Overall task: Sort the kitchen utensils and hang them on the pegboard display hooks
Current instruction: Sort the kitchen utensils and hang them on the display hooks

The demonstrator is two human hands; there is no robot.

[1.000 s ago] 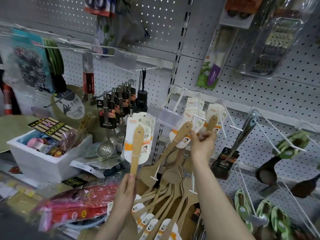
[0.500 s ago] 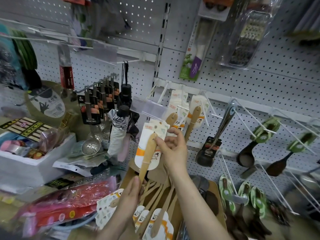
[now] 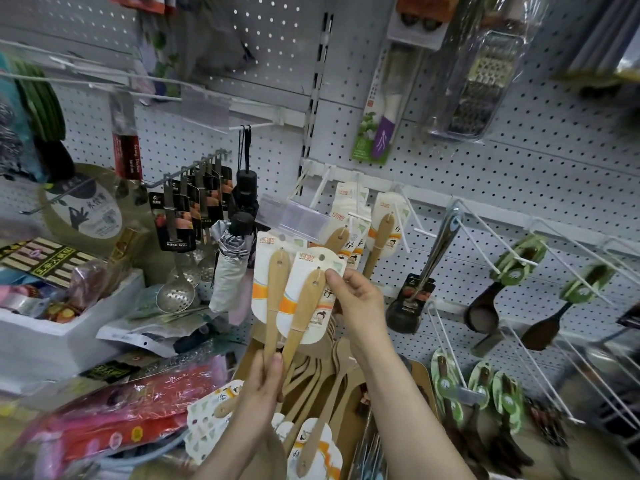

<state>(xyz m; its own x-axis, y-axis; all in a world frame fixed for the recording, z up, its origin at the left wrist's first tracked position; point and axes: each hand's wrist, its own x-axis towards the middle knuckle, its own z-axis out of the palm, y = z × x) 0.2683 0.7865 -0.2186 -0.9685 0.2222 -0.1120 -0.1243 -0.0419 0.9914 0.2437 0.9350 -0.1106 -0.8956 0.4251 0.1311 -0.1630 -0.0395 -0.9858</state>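
1. Pegboard (image 3: 519, 161), white and perforated, fills the background. White wire hooks (image 3: 424, 233) jut out of it; some carry hanging spatulas (image 3: 379, 237) on cards, others dark spoons (image 3: 485, 306) on green cards.
2. White foam box (image 3: 69, 344) stands at the left with small packets inside.
3. Brown carton (image 3: 422, 375) sits low in the middle and holds a loose pile of wooden spatulas (image 3: 332, 362), just below the hands.
4. Folded grey umbrella (image 3: 232, 268) hangs just left of the held pair, with a slotted ladle (image 3: 175, 296) further left.
5. Two carded spatulas (image 3: 277, 292) stand upright side by side in front of the board, below the hooks and hung on none of them. The right one's card overlaps the left one's.
6. Left hand (image 3: 263, 389) is clenched round both handles at their lower ends, thumb pressed across them.
7. Right hand (image 3: 356, 299) pinches the top of the right-hand spatula and its card between thumb and fingers.
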